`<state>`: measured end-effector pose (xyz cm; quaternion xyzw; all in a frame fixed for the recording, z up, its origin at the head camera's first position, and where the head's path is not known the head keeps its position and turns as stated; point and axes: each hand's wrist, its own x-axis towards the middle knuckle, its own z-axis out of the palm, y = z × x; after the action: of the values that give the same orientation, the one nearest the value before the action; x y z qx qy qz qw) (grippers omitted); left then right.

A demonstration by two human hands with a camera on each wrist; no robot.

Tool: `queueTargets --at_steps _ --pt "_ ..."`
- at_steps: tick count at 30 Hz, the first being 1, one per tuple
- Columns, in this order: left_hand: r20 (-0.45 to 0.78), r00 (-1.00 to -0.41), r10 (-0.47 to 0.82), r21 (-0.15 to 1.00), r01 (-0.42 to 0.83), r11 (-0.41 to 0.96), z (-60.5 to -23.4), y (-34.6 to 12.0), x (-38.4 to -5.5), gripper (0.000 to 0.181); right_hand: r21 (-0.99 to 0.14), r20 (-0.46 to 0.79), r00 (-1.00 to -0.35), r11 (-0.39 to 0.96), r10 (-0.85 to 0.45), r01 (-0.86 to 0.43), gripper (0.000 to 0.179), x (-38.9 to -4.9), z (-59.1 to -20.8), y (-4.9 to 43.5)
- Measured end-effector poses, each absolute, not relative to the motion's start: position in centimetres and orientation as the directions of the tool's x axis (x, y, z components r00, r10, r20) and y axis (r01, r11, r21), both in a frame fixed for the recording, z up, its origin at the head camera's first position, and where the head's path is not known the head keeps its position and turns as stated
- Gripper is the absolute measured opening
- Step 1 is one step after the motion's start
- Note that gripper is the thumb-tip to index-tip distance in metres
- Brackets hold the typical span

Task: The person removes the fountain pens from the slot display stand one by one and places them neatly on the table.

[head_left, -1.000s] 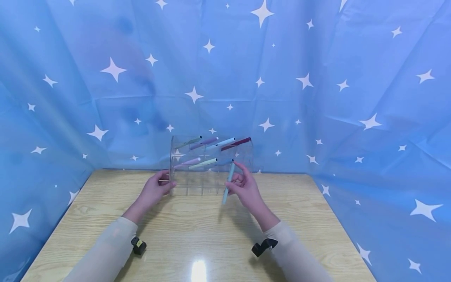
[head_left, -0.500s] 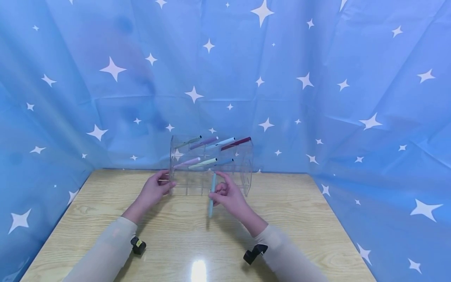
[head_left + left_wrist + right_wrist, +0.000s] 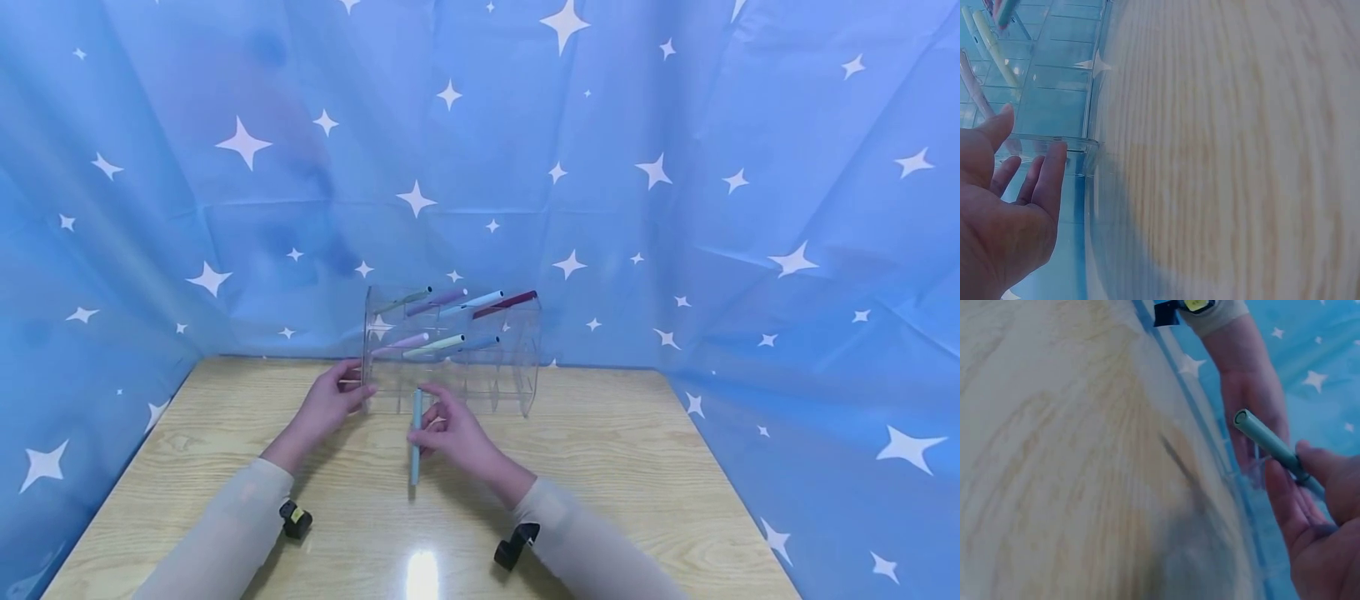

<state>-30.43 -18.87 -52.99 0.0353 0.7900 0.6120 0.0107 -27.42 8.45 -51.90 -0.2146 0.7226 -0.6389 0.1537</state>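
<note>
Right wrist view: right hand cropped, end of pen hidden. Left wrist view: rack cropped.

Transparent rack blocks ahead; passage lies along its right.

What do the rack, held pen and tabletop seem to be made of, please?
Rack: probably clear acrylic or similar plastic, shiny; the starred backdrop shows through it.
Held pen: likely smooth plastic, from its even blue-green surface; coated metal is possible.
Tabletop: wood or printed wood-look laminate; grain is visible, and a bright reflection suggests gloss.
</note>
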Motion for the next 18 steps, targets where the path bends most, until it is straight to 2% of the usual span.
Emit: queueTargets --at_steps 4,12,18 --pt "0.023 -0.997 0.071 0.968 0.041 0.249 -53.0 -18.9 -30.4 0.064 -0.991 0.017 -0.857 0.107 -0.516 -0.084 0.087 -27.3 -52.7 7.6" --pt "0.027 -0.996 0.082 0.966 0.047 0.254 -52.9 -19.0 -30.3 0.066 -0.976 0.016 -0.849 0.177 -0.528 -0.129 0.087 -27.0 -53.3 6.1" --pt "0.024 -0.996 0.083 0.968 0.044 0.248 -52.7 -19.0 -30.1 0.067 -0.975 -0.020 -0.854 0.199 -0.521 -0.099 0.087 -26.9 -53.7 5.0"
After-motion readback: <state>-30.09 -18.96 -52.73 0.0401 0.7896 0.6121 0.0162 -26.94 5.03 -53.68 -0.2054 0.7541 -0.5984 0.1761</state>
